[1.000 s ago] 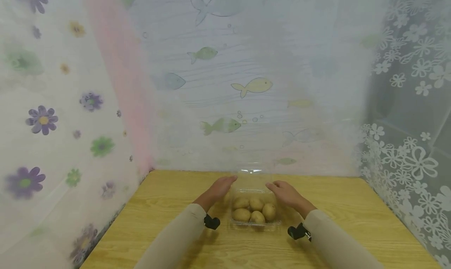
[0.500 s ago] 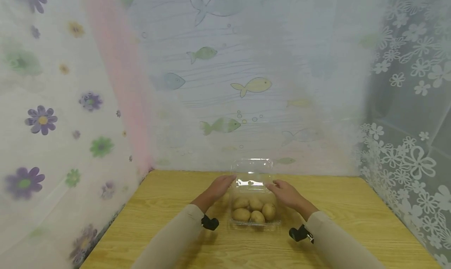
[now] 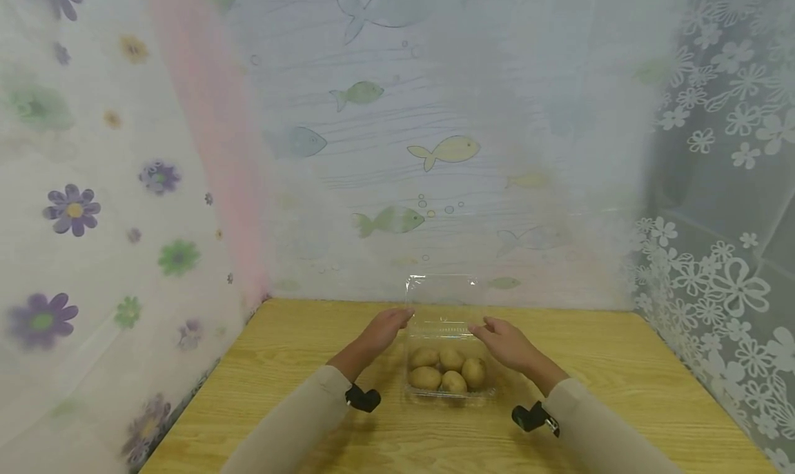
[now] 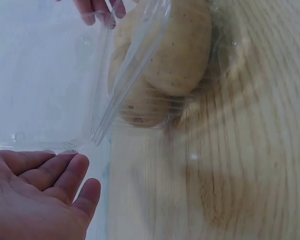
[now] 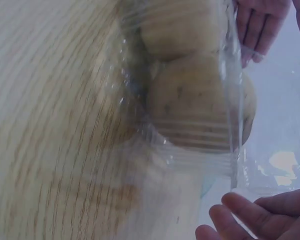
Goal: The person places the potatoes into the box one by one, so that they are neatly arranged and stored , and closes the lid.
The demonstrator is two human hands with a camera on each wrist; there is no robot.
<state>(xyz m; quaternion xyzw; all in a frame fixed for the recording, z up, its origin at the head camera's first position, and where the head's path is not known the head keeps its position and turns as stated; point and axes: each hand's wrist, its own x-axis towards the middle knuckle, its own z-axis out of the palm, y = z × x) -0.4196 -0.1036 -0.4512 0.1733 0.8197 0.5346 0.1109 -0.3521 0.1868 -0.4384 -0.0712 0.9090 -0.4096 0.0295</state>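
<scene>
A clear plastic clamshell box (image 3: pixel 448 393) sits on the table with its hinged lid (image 3: pixel 442 296) raised at the back. Several potatoes (image 3: pixel 474 373) lie inside. My left hand (image 3: pixel 384 329) is at the left side of the lid near the hinge; in the left wrist view its fingers (image 4: pixel 72 175) extend loosely, fingertips right at the lid's edge. On the opposite side is my right hand (image 3: pixel 506 341), thumb toward the lid. The right wrist view shows its fingers (image 5: pixel 250 210) slightly bent, fingertips right at the hinge corner.
The box stands on a wood-grain table (image 3: pixel 298 363). Behind it hangs a fish-patterned sheet (image 3: pixel 373 184), with a flowered sheet (image 3: pixel 93 267) on the left and a white-flowered translucent one (image 3: pixel 714 281) on the right.
The lid's top edge has risen in the head view, so the lid stands taller behind the potatoes. The left forearm has shifted slightly left, the right one slightly right. The potatoes have stayed put.
</scene>
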